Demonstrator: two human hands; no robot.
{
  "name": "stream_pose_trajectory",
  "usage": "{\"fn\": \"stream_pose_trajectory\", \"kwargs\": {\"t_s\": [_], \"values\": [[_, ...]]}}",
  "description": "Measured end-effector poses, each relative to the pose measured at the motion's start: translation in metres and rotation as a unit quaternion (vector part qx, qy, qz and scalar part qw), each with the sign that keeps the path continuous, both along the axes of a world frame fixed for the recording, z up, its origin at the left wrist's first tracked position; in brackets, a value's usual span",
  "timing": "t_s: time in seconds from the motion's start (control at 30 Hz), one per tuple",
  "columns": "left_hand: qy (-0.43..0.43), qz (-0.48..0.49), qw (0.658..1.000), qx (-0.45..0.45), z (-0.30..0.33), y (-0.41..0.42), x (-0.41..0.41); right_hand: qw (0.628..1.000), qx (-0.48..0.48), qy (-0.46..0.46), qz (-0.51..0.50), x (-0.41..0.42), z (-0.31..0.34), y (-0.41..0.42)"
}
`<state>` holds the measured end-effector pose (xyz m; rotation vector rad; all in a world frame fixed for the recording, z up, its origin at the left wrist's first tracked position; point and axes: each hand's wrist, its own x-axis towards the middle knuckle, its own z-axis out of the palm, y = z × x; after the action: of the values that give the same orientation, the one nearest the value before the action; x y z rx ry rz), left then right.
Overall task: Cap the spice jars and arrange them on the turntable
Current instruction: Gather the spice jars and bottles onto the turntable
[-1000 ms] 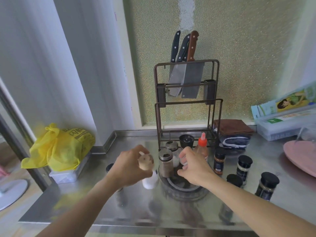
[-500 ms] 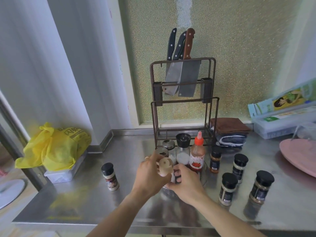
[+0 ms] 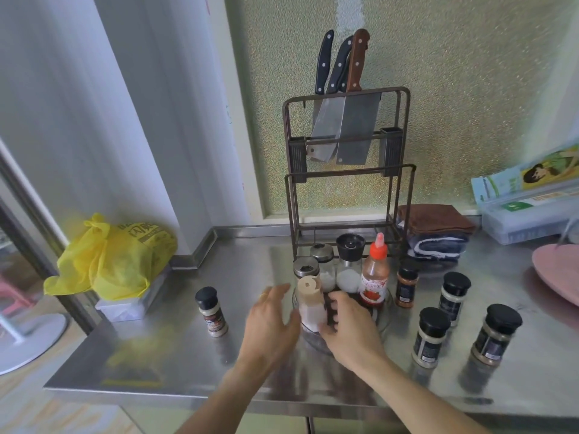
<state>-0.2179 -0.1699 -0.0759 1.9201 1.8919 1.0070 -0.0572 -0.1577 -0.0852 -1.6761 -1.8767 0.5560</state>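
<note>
A clear round turntable [image 3: 386,312] sits mid-counter. On it stand two steel-capped shakers [image 3: 305,267], a black-topped grinder [image 3: 349,246], a red-capped sauce bottle [image 3: 374,278] and a white jar with a tan cap [image 3: 310,300] at the front. My left hand [image 3: 270,321] hovers open just left of that jar, fingers spread. My right hand [image 3: 346,324] curls its fingers around the jar's lower right side. Black-capped spice jars stand off the turntable: one at the left [image 3: 211,311], several at the right [image 3: 431,336].
A metal knife rack [image 3: 347,170] with cleavers rises behind the turntable. A yellow bag [image 3: 116,258] lies on a box at the left. Folded cloths [image 3: 435,236], flat boxes [image 3: 526,198] and a pink plate [image 3: 560,277] fill the right side. The counter's front edge [image 3: 188,394] is near.
My left hand carried the tan-capped jar from the left onto the turntable's front and let go of it. My right hand shifted onto the jar's side.
</note>
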Motion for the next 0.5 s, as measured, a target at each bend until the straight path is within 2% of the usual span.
{"fn": "stream_pose_trajectory", "kwargs": {"t_s": [0.1,0.17,0.3,0.4,0.5], "values": [[0.101,0.053,0.986,0.125,0.020,0.000,-0.033,0.995,0.053,-0.081,0.019,0.020,0.031,-0.015],[0.164,0.099,0.973,0.129,0.030,0.001,-0.060,0.984,0.090,-0.148,0.028,0.039,0.051,-0.020],[0.265,0.168,0.949,-0.030,0.034,0.005,-0.093,0.964,0.120,-0.237,0.017,0.072,0.071,-0.022],[0.286,0.160,0.932,-0.153,0.031,0.005,-0.101,0.945,0.114,-0.306,0.005,0.088,0.073,-0.023],[0.262,0.143,0.940,-0.165,0.030,0.001,-0.097,0.927,0.104,-0.360,-0.010,0.097,0.072,-0.029]]}}
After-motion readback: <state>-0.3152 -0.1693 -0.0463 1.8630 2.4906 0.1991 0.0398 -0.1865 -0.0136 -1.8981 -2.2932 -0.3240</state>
